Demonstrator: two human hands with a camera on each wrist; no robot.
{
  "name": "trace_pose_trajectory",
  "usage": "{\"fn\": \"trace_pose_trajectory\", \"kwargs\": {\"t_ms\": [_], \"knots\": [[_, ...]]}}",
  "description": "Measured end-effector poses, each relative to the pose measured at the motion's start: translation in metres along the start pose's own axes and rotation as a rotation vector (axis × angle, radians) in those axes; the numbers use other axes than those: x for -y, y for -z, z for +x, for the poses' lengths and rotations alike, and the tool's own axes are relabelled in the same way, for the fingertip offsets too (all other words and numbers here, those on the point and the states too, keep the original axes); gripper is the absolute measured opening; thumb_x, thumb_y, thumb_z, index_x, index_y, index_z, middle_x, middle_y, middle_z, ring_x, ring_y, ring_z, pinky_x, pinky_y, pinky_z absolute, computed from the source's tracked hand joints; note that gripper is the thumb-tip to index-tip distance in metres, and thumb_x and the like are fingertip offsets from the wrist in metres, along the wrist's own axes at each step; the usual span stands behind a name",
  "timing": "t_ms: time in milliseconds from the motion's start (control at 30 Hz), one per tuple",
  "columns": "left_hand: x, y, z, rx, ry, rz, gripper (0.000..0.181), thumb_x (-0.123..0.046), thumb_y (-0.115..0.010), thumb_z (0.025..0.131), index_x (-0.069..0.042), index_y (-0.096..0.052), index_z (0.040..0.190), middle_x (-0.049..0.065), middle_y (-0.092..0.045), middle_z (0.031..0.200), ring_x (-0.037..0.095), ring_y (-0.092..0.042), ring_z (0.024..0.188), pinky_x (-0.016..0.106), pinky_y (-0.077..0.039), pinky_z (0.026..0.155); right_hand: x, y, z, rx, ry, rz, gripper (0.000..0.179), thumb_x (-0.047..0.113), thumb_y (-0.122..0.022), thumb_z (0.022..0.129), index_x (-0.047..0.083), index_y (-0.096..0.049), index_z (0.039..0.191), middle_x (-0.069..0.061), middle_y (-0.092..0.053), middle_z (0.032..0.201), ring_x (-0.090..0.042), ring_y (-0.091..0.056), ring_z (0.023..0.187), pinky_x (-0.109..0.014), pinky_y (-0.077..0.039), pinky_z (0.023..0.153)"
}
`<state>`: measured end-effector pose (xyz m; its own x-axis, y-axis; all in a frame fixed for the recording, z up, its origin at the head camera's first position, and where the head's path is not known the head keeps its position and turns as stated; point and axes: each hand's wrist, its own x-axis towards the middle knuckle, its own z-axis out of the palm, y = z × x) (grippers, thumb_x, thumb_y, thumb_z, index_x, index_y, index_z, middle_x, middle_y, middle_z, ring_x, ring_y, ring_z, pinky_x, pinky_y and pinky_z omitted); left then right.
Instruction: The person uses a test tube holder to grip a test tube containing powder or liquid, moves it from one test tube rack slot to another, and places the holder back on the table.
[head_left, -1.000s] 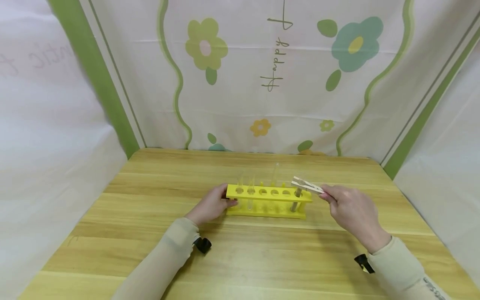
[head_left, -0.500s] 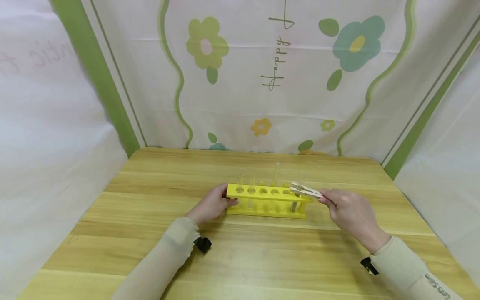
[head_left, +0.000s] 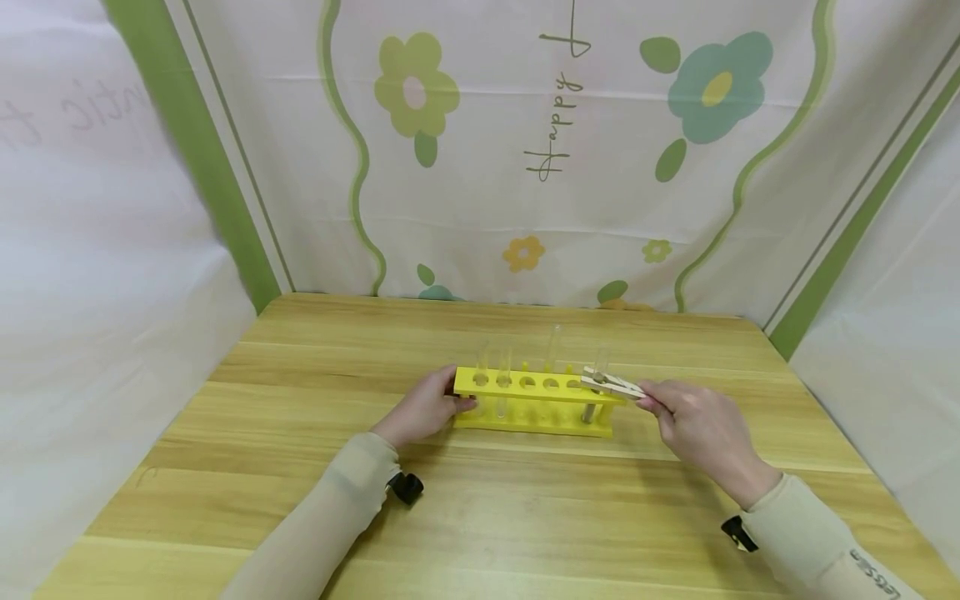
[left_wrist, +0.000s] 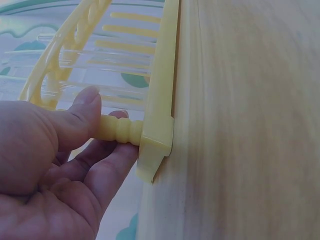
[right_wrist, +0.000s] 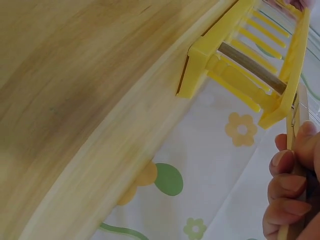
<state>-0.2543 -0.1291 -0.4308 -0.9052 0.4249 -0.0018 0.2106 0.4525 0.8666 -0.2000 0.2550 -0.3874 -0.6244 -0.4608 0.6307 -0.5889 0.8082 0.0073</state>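
Note:
My left hand grips the left end post of a yellow test tube rack, thumb on one side and fingers behind. At the rack's right end stands a test tube with grey-brown contents in its lower part. My right hand holds a wooden test tube clamp by its handle, fingers curled round it. The clamp's tip lies across that tube, close over the rack's top plate, and clear glass rises above it. A wire spring shows on the clamp in the right wrist view.
Two clear test tubes stand in the rack's left holes. Another clear tube rises behind the rack's middle, among short yellow pegs. The rack stands on a wooden table, with a flower-printed curtain behind.
The right hand has lowered the clamp slightly along the right-end tube, down toward the rack's top plate. My left hand has kept its grip on the rack, which stands in place.

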Motion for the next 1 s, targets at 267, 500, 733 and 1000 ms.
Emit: {"fn": "trace_pose_trajectory", "kwargs": {"t_ms": [267,500,733,1000], "knots": [[-0.0001,0.0003,-0.0002,0.0,-0.003,0.001,0.024,-0.012,-0.065,0.097,-0.014,-0.059,0.119,0.0,-0.064,0.103,0.017,-0.062,0.092,0.035,-0.053,0.08,0.0002,0.0011,-0.0004,0.022,0.0,-0.017,0.026,0.009,-0.083,0.076,0.003,-0.077,0.101,-0.009,-0.074,0.084,-0.023,-0.066,0.056,-0.029,-0.041,0.039],[0.0,0.0004,-0.0001,-0.001,-0.007,0.006,0.024,-0.012,-0.065,0.097,-0.014,-0.059,0.119,0.0,-0.064,0.102,0.017,-0.062,0.092,0.034,-0.053,0.08,0.0012,0.0021,-0.0003,0.052,-0.016,-0.018,0.026,0.01,-0.082,0.078,0.003,-0.077,0.102,-0.009,-0.073,0.083,-0.021,-0.064,0.056,-0.029,-0.041,0.04],[0.0024,0.0005,0.0017,0.0,-0.01,-0.005,0.022,-0.011,-0.066,0.096,-0.013,-0.059,0.118,0.0,-0.064,0.102,0.017,-0.062,0.092,0.034,-0.054,0.08,0.0025,0.0045,0.0014,0.115,-0.054,-0.004,0.02,0.014,-0.078,0.085,0.004,-0.075,0.102,-0.007,-0.073,0.083,-0.01,-0.053,0.051,-0.029,-0.039,0.041],[0.0026,0.001,0.0013,0.005,-0.008,-0.007,0.021,-0.011,-0.066,0.096,-0.013,-0.059,0.116,0.001,-0.064,0.102,0.017,-0.062,0.092,0.034,-0.054,0.08,0.0041,0.0054,0.0025,0.155,-0.091,0.031,0.014,0.018,-0.073,0.09,0.007,-0.075,0.1,0.008,-0.061,0.069,0.001,-0.033,0.047,-0.021,-0.029,0.041]]}}
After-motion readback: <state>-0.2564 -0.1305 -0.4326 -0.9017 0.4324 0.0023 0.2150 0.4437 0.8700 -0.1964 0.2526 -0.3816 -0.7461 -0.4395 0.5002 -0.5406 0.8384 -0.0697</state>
